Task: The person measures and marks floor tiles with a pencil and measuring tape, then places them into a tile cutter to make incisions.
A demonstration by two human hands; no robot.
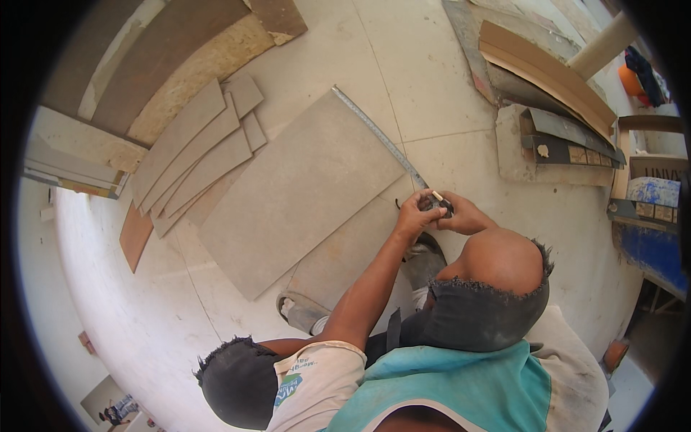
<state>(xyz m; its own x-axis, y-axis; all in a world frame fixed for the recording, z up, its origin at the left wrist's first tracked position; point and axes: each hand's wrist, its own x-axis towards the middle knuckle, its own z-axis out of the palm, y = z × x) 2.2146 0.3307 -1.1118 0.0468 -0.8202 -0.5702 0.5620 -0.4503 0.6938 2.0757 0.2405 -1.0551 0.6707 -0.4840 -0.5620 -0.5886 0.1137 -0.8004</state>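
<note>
My left hand (416,214) and my right hand (461,216) are close together near my knees, fingers wrapped round a dark tape measure (443,205). A small pale strip, too small to identify, shows at its top. The metal blade (371,127) extends from it up to the far corner of a large grey tile (295,194), lying along that tile's right edge. The large tile lies on another tile (320,263) in front of my feet, where my shoes (302,309) show beside it.
Several cut tiles (180,144) lie overlapped at left, beside a reddish piece (137,234) and leaning boards (137,65). At right are cardboard strips (540,65), a stone slab (515,158), a blue-stained surface (644,255) and an orange object (630,79). Grout lines cross the pale floor (374,43).
</note>
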